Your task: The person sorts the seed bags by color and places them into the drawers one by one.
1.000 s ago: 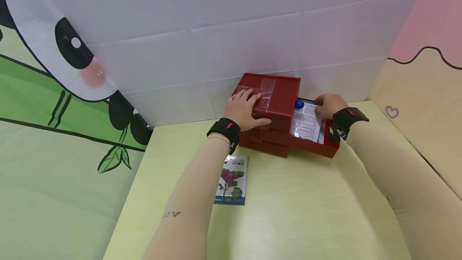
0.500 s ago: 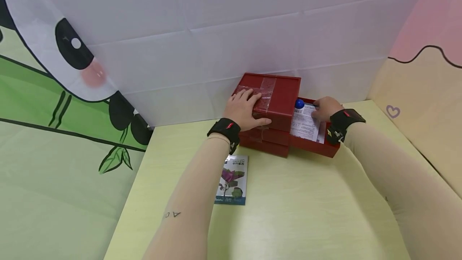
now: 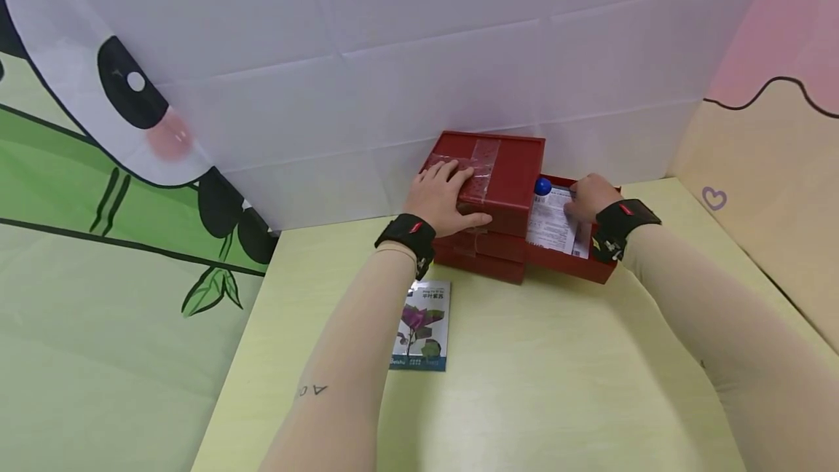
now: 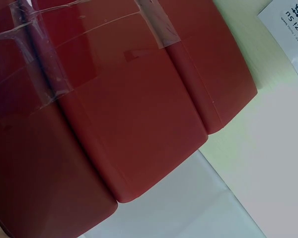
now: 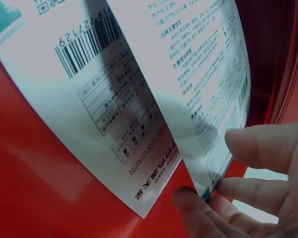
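Note:
My left hand (image 3: 438,199) rests with spread fingers on the top of a stacked red drawer box (image 3: 514,166), whose taped drawer fronts (image 4: 124,109) fill the left wrist view. On its right side a red drawer (image 3: 566,261) stands pulled out, holding printed white packets (image 3: 550,228). My right hand (image 3: 591,197) reaches into that drawer. The right wrist view has its fingers and thumb (image 5: 263,183) pinching the lower edge of one packet (image 5: 188,94), which tilts over a second, barcoded packet (image 5: 89,89) lying on the red drawer floor.
A blue knob or ball (image 3: 542,186) is at the drawer's back left corner, beside the box. A packet with a purple plant picture (image 3: 422,326) lies on the pale table (image 3: 537,377), in front of the box. A white sheet (image 3: 459,42) hangs behind.
My right hand has shifted slightly left inside the drawer, and its fingers look more bent. The left hand has stayed on the box.

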Demonstrator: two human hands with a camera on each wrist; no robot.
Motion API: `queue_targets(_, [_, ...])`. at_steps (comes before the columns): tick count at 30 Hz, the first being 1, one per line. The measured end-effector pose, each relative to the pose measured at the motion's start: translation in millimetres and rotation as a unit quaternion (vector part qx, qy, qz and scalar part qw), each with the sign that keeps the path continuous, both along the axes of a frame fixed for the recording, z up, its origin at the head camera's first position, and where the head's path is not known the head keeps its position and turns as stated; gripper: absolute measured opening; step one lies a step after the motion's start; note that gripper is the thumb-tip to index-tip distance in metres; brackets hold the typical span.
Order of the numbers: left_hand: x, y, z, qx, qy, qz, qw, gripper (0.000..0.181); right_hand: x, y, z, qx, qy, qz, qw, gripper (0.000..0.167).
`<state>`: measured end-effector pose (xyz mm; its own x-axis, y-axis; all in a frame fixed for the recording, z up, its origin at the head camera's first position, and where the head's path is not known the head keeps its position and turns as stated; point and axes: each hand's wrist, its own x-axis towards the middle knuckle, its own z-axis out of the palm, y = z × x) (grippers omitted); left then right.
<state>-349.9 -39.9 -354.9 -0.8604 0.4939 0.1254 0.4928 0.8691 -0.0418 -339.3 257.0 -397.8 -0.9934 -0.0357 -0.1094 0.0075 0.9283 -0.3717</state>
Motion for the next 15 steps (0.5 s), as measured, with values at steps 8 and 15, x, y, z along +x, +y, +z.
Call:
queue_targets(8, [-1.0,0.9,-1.2,0.003,0.002,0.002,1.0000,0.100,-2.1,2.5,-6.7,-0.008,-0.038,0.013,0.9991,0.044])
queue_targets(15, [-1.2,0.3,-1.3,0.008,0.002,-0.003,1.0000,0.099,-1.3,3.8,-7.8,-0.018,-0.060,0.002,0.9980,0.050])
